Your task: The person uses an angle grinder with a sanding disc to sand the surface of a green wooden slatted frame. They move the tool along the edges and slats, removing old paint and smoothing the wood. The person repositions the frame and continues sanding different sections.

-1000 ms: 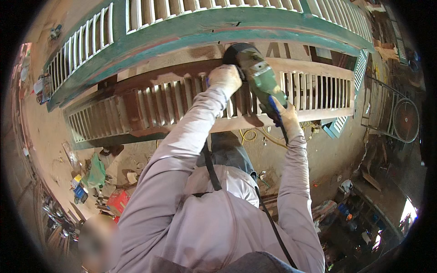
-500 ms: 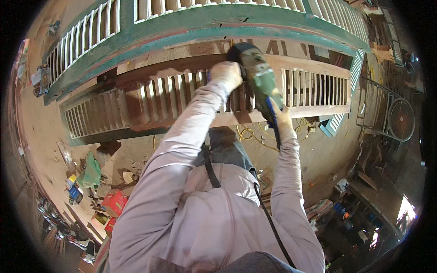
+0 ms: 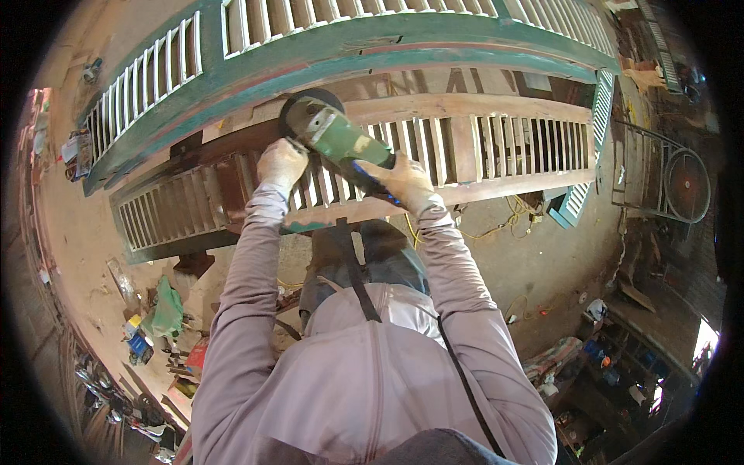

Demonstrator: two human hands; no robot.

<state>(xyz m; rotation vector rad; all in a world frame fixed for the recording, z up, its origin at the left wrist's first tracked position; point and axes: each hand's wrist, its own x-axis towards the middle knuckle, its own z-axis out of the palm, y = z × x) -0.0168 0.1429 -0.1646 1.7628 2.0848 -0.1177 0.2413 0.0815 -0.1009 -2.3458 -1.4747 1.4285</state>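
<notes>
A green angle grinder [image 3: 335, 136] with a dark round disc [image 3: 308, 101] is held in both hands over a long louvred wooden shutter [image 3: 463, 147]. Near the disc, my left hand [image 3: 282, 164] is closed around the side of the tool's head; the handle itself is hidden under the fingers. My right hand [image 3: 404, 180] grips the rear of the body, where a blue part shows beside the fingers. The disc lies over the shutter's far rail, left of its middle. Whether it touches the wood, I cannot tell. Bare reddish wood shows along the shutter's frame.
Beyond lies a green-painted louvred shutter [image 3: 403, 39] with pale slats. A yellow cord [image 3: 496, 225] trails over the floor below. At right stands a metal frame with a wheel [image 3: 687, 186]. Green cloth [image 3: 164, 310] and a red box [image 3: 198, 356] lie at lower left.
Both hands have carried the grinder leftward along the shutter, and its body has turned to slant more sideways. My view and body have shifted slightly too. Both hands keep their hold.
</notes>
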